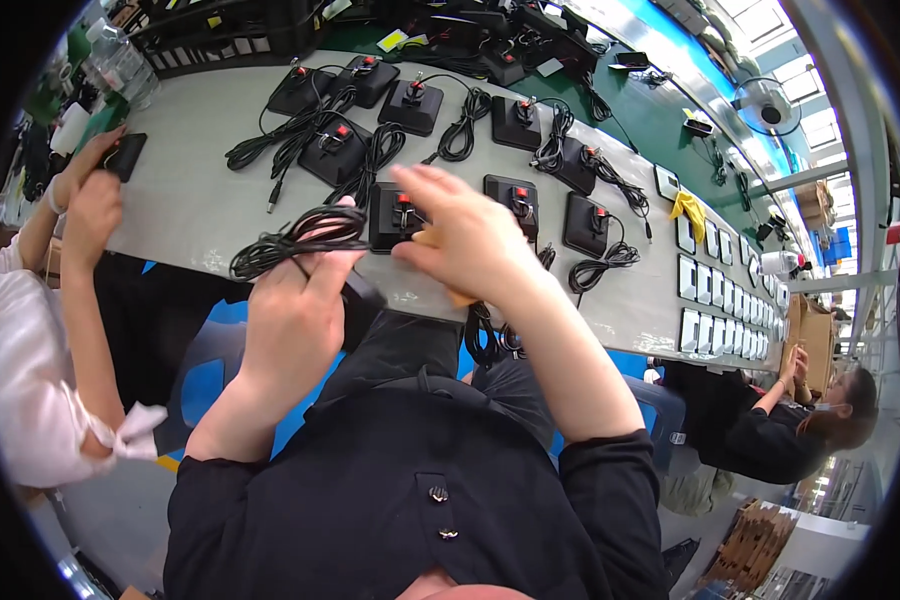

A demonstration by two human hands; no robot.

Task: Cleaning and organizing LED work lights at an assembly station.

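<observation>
My left hand (295, 315) is closed on a coiled black cable (305, 238), raised above the table's near edge. Beside its fingers a dark, flat device (362, 290) shows, blurred and partly hidden. Hovering to the right, my right hand (470, 240) has its fingers stretched forward and slightly blurred. A yellow cloth-like piece (459, 297) sticks out beneath its palm, the rest of it covered. Just past the right fingertips lies a black square device (387, 222) with a red-topped part. Another like it (510, 200) sits right of that hand.
More black square devices (410, 105) with coiled cables spread over the grey table (195, 130). Rows of white-and-black pieces (710, 285) and a yellow cloth (689, 212) are at right. A co-worker's hands (92, 205) hold a black device (126, 157) at left. A black crate (220, 40) stands behind.
</observation>
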